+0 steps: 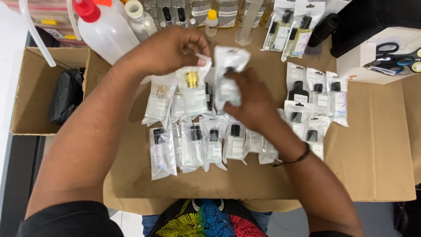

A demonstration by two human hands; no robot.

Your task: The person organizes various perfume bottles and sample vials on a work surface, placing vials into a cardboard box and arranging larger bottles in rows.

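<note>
Pinching with my left hand (175, 49), I hold the top flap of a clear pouch with a gold-capped bottle (193, 90) inside, while my right hand (250, 98) is wrapped around a second pouch with a black-capped bottle (229, 74). Both hang just above the rows of bagged bottles (210, 147) on the cardboard sheet (372, 158). I judge the film slippery and crinkly, the small glass bottles light but breakable, so the sealed top edge is the safest hold. Left of the rows, a cardboard box (26, 87) holds a crumpled black bag (66, 96). Beyond the rows stand a red-capped squeeze bottle (105, 28) and more bottles.
</note>
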